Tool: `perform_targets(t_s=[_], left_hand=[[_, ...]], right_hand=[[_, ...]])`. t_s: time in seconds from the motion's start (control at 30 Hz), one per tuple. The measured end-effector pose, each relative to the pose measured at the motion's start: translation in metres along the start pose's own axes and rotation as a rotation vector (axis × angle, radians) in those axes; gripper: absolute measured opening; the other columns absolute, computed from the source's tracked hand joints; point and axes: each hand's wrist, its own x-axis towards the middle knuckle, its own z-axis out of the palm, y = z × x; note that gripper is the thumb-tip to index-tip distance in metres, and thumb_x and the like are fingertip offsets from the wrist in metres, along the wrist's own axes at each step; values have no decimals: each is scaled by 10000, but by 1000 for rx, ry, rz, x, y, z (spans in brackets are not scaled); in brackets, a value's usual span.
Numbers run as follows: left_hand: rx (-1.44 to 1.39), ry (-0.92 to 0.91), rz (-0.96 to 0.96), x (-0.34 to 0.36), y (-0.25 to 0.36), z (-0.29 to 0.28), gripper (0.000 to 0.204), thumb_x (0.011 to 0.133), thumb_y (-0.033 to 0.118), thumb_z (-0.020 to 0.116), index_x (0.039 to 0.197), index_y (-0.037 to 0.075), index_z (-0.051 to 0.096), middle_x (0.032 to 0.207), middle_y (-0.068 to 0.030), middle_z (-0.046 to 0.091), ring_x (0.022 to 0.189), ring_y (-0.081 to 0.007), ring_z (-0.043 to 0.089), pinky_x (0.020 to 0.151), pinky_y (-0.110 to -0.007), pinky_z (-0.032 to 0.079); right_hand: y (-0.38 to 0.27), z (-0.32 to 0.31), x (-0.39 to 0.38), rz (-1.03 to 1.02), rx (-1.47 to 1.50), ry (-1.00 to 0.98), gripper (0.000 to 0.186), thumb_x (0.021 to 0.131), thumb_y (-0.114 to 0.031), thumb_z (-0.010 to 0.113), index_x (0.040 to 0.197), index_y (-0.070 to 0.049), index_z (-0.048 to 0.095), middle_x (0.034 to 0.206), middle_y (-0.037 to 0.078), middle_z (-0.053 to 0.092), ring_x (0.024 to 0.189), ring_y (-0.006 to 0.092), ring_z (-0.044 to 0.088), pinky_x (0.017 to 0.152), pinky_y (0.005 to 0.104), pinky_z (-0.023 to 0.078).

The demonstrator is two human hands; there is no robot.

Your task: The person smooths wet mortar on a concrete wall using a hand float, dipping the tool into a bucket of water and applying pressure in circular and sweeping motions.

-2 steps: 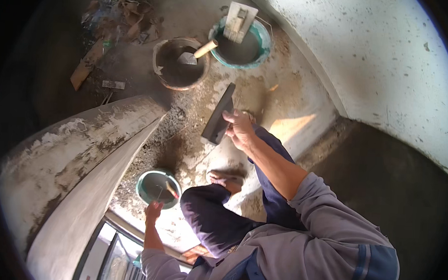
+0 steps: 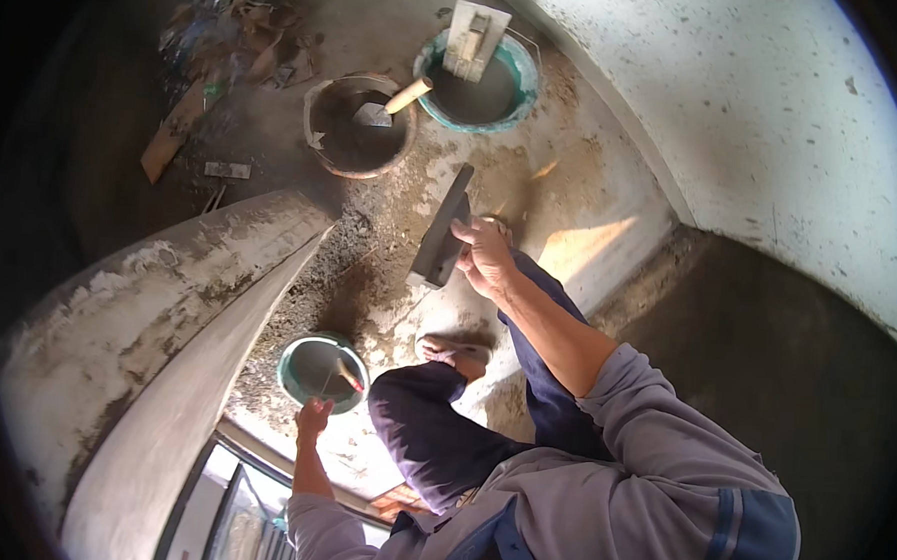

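Observation:
My right hand (image 2: 480, 249) grips a dark rectangular plastering float (image 2: 436, 234), tilted over the floor in front of my bent legs. Down at the lower left, my left hand (image 2: 314, 413) is at the near rim of a small green bucket (image 2: 294, 378), closed on something thin that I cannot make out. A brush-like tool with a red-tipped handle (image 2: 352, 376) rests in that bucket, which holds grey material. My sandalled foot (image 2: 445, 352) is beside it.
A brown bucket (image 2: 339, 150) with a wooden-handled trowel (image 2: 406, 96) and a teal bucket (image 2: 511, 108) with a pale float (image 2: 469, 36) stand ahead. Debris (image 2: 229, 30) lies upper left. A curved plastered edge (image 2: 157, 297) borders the left, a speckled wall (image 2: 776, 114) the right.
The view has shifted very slightly. Both hands are almost where they were, with the dark float still in my right hand.

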Motion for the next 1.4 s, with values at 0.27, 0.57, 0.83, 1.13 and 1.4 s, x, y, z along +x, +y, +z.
perform_targets(t_s=[0.27, 0.57, 0.83, 1.13, 1.4], left_hand=[[-342, -61, 265, -77, 108, -85, 610, 937, 492, 699, 1263, -16, 614, 1133, -227, 723, 1141, -367, 684, 943, -405, 542], [-463, -27, 837, -102, 351, -122, 348, 941, 350, 679, 963, 4, 644, 956, -213, 679, 889, -398, 664, 774, -460, 525], [-341, -28, 732, -84, 524, -106, 423, 871, 376, 639, 1123, 42, 705, 1099, -224, 713, 1046, -387, 682, 922, -449, 516], [-439, -121, 865, -21, 615, -39, 314, 923, 270, 558, 969, -2, 707, 976, -266, 703, 930, -390, 695, 801, -449, 523], [-461, -305, 788, 8, 633, 4, 284, 988, 297, 627, 1109, 54, 711, 858, -42, 636, 741, -120, 564, 658, -308, 473]], right_hand=[[-31, -129, -156, -127, 574, -22, 392, 1025, -253, 579, 1366, -61, 565, 1319, 123, 661, 1224, 271, 625, 1085, 464, 479], [-29, -212, -283, -350, 576, 69, 446, 1052, -300, 411, 1361, -27, 582, 1323, 142, 659, 1182, 307, 651, 1044, 494, 512], [126, -183, -315, -429, 884, 69, 407, 992, -273, 570, 1311, -24, 615, 1247, 128, 696, 1142, 328, 667, 1003, 513, 547], [159, -175, -304, -278, 658, 563, 512, 1039, -249, 546, 1503, -53, 456, 1446, 131, 560, 1286, 273, 577, 1073, 430, 489], [90, -257, -183, -124, -625, 674, 530, 967, -266, 656, 1438, -45, 555, 1410, 219, 599, 1295, 337, 585, 1076, 402, 454]])
